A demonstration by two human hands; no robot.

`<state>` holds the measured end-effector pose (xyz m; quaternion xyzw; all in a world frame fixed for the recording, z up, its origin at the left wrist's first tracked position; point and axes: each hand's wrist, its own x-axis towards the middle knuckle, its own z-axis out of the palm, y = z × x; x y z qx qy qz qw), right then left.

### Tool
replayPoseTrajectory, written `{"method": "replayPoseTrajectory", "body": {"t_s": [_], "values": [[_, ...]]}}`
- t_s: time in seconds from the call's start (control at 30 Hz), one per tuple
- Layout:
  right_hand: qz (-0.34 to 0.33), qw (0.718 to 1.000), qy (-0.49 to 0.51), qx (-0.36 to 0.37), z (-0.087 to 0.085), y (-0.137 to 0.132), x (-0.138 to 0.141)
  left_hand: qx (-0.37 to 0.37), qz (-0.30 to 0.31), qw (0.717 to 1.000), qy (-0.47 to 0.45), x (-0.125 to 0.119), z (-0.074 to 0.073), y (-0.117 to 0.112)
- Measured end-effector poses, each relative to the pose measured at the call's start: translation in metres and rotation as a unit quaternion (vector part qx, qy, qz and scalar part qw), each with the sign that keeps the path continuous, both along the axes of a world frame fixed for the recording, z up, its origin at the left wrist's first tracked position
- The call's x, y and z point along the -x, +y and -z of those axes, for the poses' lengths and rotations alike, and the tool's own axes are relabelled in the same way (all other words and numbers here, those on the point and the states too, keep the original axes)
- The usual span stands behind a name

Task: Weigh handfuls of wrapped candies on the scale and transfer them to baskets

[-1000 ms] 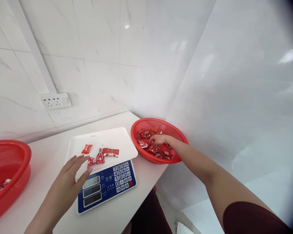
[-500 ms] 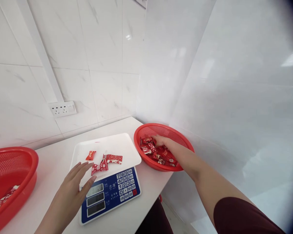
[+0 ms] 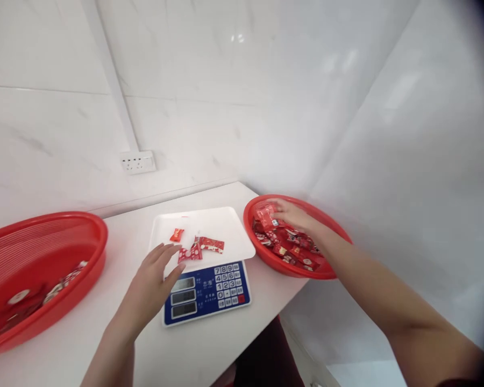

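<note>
My right hand is over the red basket on the right, its fingers closed on a red candy packet. Below it, several red wrapped candies lie in the basket. My left hand, fingers spread and holding nothing, hovers by the near left edge of the white scale pan. On that pan lie a small orange-red candy, a dotted red packet and a red patterned packet. The blue keypad and displays of the digital scale face me.
At the left, another red basket holds some packets. All stand on a white table in a corner, its right edge slanting under the right basket. A wall socket is behind.
My right hand has lifted a red packet up from the candies in the right basket. My left hand stays open beside the pan. The view has shifted left, showing more of the left basket.
</note>
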<state>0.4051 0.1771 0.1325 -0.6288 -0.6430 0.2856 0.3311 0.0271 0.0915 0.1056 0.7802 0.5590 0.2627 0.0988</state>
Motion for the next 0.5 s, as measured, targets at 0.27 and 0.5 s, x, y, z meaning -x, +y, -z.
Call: {"method": "replayPoseTrajectory", "body": {"t_s": [0.27,0.5], "values": [[-0.129,0.980,-0.088,-0.126,-0.001,-0.016,0.107,0.028,-0.009,0.999,-0.022,-0.008,-0.011,-0.011],[-0.171,0.961,-0.197,-0.089,0.004,-0.032,0.098,-0.030,-0.053,0.994,-0.087,0.000,-0.020,-0.018]]}}
